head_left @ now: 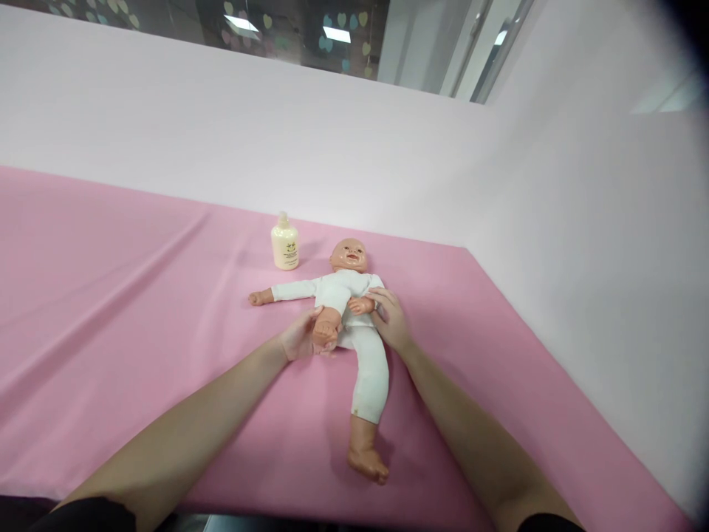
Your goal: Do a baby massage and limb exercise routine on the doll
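Note:
A baby doll (346, 295) in white clothes lies on its back on the pink cloth (138, 295), head toward the wall. My left hand (302, 336) holds the doll's raised bare foot (326, 330), with that leg bent up over its belly. My right hand (391, 318) rests against the doll's side, fingers touching its small hand and hip. The doll's other leg stretches toward me, its bare foot (366, 462) near the cloth's front edge.
A cream lotion bottle (284, 242) stands upright just left of the doll's head. A pale pink wall (388, 170) rises behind and to the right. The cloth-covered surface extends far left and ends at the front edge near me.

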A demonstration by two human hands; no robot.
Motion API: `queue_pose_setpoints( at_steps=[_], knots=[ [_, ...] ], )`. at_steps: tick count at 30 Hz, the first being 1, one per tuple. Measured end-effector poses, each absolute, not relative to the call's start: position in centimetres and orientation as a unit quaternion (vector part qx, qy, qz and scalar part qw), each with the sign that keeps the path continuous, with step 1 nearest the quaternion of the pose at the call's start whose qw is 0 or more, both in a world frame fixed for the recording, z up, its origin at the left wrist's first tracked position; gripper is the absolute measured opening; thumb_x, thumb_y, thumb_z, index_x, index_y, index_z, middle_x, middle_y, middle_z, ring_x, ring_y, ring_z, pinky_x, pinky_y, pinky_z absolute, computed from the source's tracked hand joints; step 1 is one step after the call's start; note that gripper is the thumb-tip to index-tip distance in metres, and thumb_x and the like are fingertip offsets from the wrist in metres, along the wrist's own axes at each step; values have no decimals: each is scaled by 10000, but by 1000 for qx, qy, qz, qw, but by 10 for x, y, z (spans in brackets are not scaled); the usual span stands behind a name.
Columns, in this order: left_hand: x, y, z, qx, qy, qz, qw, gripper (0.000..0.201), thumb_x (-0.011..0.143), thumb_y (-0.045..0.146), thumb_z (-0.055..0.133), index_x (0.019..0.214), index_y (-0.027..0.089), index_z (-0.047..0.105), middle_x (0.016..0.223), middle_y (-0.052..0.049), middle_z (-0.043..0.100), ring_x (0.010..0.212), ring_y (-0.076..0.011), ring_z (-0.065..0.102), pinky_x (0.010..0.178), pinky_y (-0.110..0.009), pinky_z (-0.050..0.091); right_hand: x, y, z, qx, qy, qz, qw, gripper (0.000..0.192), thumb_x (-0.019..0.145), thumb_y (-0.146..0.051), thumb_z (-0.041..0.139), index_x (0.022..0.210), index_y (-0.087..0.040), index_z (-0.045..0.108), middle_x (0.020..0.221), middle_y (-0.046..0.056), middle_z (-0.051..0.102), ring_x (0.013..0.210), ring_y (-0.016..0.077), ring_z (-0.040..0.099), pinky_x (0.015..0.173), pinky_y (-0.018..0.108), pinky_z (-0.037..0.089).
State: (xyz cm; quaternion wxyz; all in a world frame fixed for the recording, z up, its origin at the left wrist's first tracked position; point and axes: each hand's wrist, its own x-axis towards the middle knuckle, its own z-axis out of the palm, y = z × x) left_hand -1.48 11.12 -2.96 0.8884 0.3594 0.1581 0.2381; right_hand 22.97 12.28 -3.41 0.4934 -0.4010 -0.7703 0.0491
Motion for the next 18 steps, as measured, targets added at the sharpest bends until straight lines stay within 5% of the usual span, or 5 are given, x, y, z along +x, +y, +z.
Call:
queue_pose_setpoints(
  at_steps=[8, 13, 18],
  knots=[
    [-25, 105, -21, 503, 160, -18, 849, 370, 604, 420, 757, 812, 127, 670, 742, -115, 647, 796, -305, 644, 660, -385, 509, 246, 141, -36, -432, -507, 231, 710, 569, 832, -338, 564, 1355, -250, 355, 1449, 116, 419, 1272, 213, 494, 990, 416, 482],
    [-18, 110, -11, 578, 81, -92, 807, 435, 594, 497, 771, 793, 116, 704, 780, -124, 644, 857, -322, 636, 666, -377, 529, 270, 156, -50, -473, -247, 400, 745, 399, 852, -303, 482, 1243, -286, 405, 1272, 59, 569, 1058, 172, 643, 889, 404, 553],
    [-17, 110, -8, 612, 30, -102, 784, 446, 599, 515, 761, 814, 127, 715, 812, -109, 649, 859, -306, 634, 689, -368, 526, 270, 155, -49, -462, -172, 434, 754, 327, 854, -257, 467, 1180, -273, 440, 1216, 49, 600, 1026, 146, 655, 929, 385, 534]
  ],
)
